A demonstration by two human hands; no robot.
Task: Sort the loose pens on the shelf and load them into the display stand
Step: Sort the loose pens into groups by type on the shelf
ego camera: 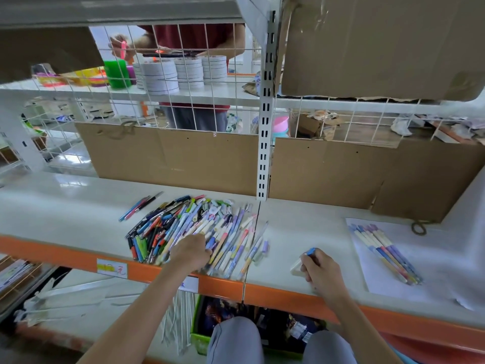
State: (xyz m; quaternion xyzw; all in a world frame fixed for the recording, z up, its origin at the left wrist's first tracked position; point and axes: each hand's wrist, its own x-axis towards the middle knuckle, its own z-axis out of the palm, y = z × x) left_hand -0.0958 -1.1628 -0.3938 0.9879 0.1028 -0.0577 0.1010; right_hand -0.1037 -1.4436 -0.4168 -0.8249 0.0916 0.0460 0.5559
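Shelf [65,206]: white top with an orange front edge, bearing two paper price labels. A cardboard sheet [178,156] stands along its back, behind it a white wire grid and a slotted upright post [263,143].

Pile of loose pens [189,227]: a dense heap at mid-shelf, mixed in colour, darker blue, orange and green barrels at its left, pastel white, lilac and pink ones at its right, running up to the front edge.

Three stray pens [140,206]: lying together just left of the pile, apart from it.

Left hand [190,252]: reaching into the near side of the pile, fingers curled down among the pens; whether they grip one cannot be told, since the back of the hand hides the tips.

Right hand [321,271]: resting on the shelf well right of the pile, fingers curled round a blue-capped pen [311,252], whose cap shows above the knuckles and whose pale end pokes out at the left of the fist.

Sorted row of pens [385,254]: pastel barrels laid side by side on a white paper sheet [433,271] at the shelf's right end.

Background: stacks of white tape rolls [160,74] and a green cylinder [118,73] on a far shelf; another person [194,38] in a dark red top stands beyond the grid, holding a pink item.
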